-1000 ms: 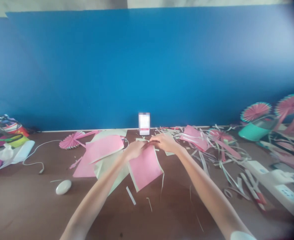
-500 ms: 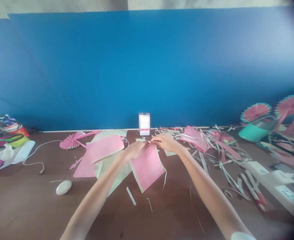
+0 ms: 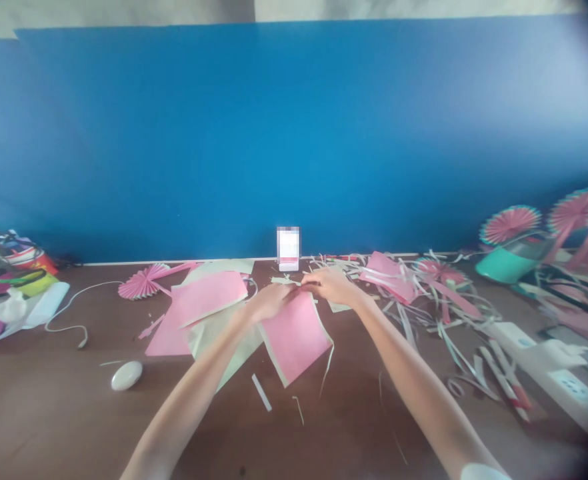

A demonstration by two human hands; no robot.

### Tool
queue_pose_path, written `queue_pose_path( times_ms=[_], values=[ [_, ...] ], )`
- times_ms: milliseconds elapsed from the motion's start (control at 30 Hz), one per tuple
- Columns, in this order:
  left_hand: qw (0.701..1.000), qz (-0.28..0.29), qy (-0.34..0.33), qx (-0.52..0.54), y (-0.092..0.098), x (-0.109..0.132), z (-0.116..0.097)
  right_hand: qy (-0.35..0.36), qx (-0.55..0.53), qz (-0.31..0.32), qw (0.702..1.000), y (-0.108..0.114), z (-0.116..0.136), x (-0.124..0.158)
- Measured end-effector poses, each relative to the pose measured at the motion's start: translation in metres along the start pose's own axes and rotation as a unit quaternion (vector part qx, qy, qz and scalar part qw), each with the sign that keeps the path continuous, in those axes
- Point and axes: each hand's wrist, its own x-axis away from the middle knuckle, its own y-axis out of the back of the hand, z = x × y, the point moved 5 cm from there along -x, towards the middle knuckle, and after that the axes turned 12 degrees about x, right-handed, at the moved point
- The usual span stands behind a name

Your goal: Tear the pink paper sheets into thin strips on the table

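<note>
Both my hands meet at the top corner of a pink paper sheet [image 3: 299, 340] with pale edges. My left hand [image 3: 273, 300] has its fingers closed on the sheet's upper left side. Just right of it, my right hand [image 3: 330, 285] pinches at the same corner, its fingertips touching those of the left; the exact grip is partly hidden. A thin pale strip [image 3: 330, 367] hangs along the sheet's right edge. To the left lie another pink sheet [image 3: 209, 297] and a pale green sheet [image 3: 237, 347].
A small white stand [image 3: 289, 250] is by the blue wall. Paper fans [image 3: 141, 283] and heaped strips [image 3: 407, 320] lie on either side. At left rests a white mouse-shaped object [image 3: 127, 376]; a white power strip [image 3: 564, 380] and a green cap [image 3: 511, 260] are at right.
The fingers of my right hand have shifted slightly at the sheet's top corner. The sheet and the things around it look the same.
</note>
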Motion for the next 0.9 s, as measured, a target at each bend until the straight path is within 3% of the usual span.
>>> queue_pose_path(
  times_ms=[133, 200, 367, 633, 900],
  values=[
    [0.998, 0.065, 0.006, -0.002, 0.004, 0.004, 0.003, 0.004, -0.014, 0.002, 1.0, 0.001, -0.002, 0.002],
    [0.997, 0.072, 0.011, 0.007, 0.008, 0.006, 0.005, 0.002, -0.022, 0.004, 1.0, 0.002, -0.002, 0.003],
    [0.998, 0.058, 0.01, 0.008, 0.011, 0.006, 0.003, 0.0, -0.007, -0.009, 1.0, 0.002, 0.0, 0.001],
    [0.999, 0.007, 0.009, -0.041, 0.013, 0.006, -0.007, 0.059, -0.008, -0.023, 0.998, -0.003, 0.006, -0.002],
    [0.996, -0.006, 0.002, -0.092, 0.007, 0.001, -0.001, 0.046, 0.0, -0.021, 0.999, -0.003, 0.005, -0.002]
  ],
)
